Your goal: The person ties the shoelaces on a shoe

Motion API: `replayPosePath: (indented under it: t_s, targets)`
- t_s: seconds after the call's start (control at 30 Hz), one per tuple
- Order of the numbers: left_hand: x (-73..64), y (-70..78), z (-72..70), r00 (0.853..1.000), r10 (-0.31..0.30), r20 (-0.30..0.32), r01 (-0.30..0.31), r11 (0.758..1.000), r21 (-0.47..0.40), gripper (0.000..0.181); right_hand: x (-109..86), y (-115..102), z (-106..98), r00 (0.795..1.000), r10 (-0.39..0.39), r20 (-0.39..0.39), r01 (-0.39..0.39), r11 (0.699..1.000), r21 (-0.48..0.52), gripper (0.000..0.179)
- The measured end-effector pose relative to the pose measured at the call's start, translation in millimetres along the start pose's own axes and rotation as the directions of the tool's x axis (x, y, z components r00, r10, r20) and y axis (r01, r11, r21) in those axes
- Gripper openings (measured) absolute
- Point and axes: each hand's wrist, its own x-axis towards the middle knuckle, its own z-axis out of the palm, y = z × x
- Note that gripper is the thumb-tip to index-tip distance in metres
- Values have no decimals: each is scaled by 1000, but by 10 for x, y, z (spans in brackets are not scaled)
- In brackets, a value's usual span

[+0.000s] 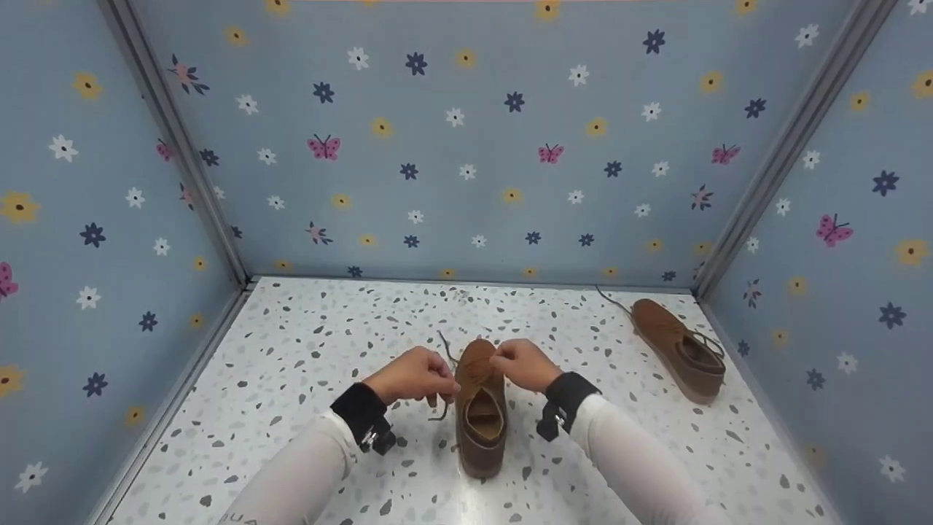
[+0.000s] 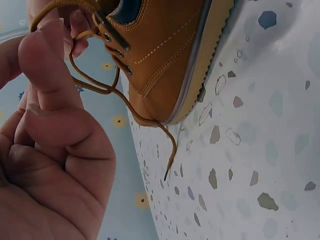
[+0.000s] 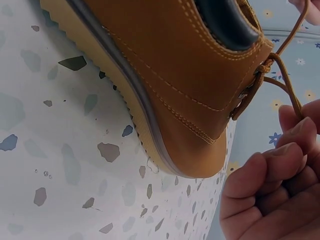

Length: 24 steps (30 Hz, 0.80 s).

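A tan lace-up shoe [image 1: 481, 467] stands upright on the speckled surface, toe pointing away from me. At its left side, my left hand [image 1: 417, 375] pinches a brown shoelace [image 2: 65, 4], whose dark tip hangs down. My right hand [image 1: 526, 364] is over the right side of the front, and in the right wrist view its thumb and fingers [image 3: 295, 135] pinch a lace loop [image 3: 287, 80]. A lace knot [image 3: 266, 65] sits at the top of the eyelets. Another lace end [image 2: 172, 150] trails past the toe onto the surface.
A second brown shoe [image 1: 663, 328] lies at the back right, its lace [image 1: 614, 299] stretching toward the back wall. Blue flowered panels [image 1: 466, 146] enclose the white speckled surface [image 1: 306, 328] at the back and both sides.
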Motion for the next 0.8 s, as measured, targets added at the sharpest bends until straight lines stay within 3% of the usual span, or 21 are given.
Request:
replayPosePath:
  t_s: [0.27,0.47,0.8]
  targets:
    - [-4,28,229,997,53,62,-51,998,-36,14,10,1,-23,1000,11,17,-11,1000,-2,22]
    - [-2,82,403,992,63,109,-53,995,-89,13,6,12,-40,999,-3,34,3,1000,7,25]
    - [32,191,719,997,63,44,-57,990,-132,12,2,20,-49,999,-15,32,14,1000,17,22]
